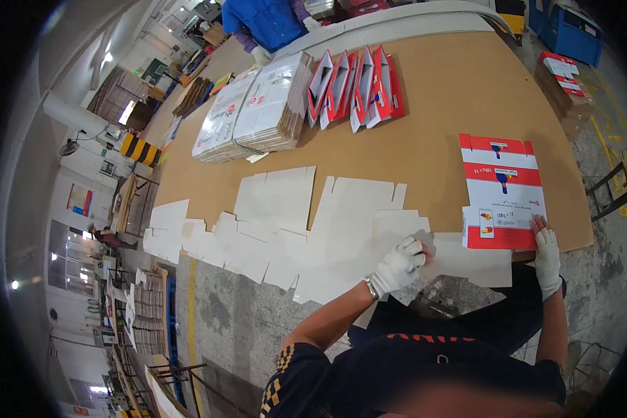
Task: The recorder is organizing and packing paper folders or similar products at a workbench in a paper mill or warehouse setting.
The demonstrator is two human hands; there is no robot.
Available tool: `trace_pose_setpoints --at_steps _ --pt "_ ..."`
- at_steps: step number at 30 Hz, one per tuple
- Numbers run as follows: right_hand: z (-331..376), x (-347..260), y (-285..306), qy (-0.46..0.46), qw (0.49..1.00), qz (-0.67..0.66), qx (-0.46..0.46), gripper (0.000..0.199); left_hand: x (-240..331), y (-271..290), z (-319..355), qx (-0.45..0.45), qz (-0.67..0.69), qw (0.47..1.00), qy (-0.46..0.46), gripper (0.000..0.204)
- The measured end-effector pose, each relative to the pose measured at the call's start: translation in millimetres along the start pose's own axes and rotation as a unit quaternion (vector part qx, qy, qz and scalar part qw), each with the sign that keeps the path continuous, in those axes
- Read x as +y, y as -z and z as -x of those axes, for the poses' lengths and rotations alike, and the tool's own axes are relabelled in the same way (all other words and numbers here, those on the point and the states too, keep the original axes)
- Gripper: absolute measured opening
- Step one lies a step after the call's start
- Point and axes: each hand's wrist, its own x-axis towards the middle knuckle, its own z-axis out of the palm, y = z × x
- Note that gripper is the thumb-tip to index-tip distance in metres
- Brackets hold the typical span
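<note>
Both my hands wear white gloves with some fingertips bare. My left hand (pixel 399 267) is closed, its fingers curled over the near part of the overlapping white cardboard blanks (pixel 348 216); what it pinches, if anything, is hidden. At the right side of the table, my right hand (pixel 547 256) lies with fingers stretched out along the near right edge of a flat red and white printed carton (pixel 505 191). A further white blank (pixel 474 261) reaches from between my hands to beneath that carton, overhanging the table's near edge.
Tied stacks of folded white cartons (pixel 258 104) stand at the far left of the brown-covered table (pixel 439 90). Several partly opened red cartons (pixel 355 87) are beside them. Across the table is a person in blue (pixel 261 21). A box with red cartons (pixel 564 83) stands off the right edge.
</note>
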Motion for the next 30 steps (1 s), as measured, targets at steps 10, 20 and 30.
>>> trace_pose_setpoints --at_steps 10,20,30 --pt "11 -17 17 -0.021 0.994 -0.103 0.038 0.066 17 -32 -46 0.127 -0.085 0.970 0.190 0.034" --pt "-32 -103 -7 0.184 0.982 0.027 0.002 0.068 22 -36 -54 0.010 -0.239 0.966 0.100 0.105" --pt "-3 -87 -30 0.191 0.979 0.068 -0.009 0.069 22 -26 20 -0.021 -0.354 0.925 0.136 0.094"
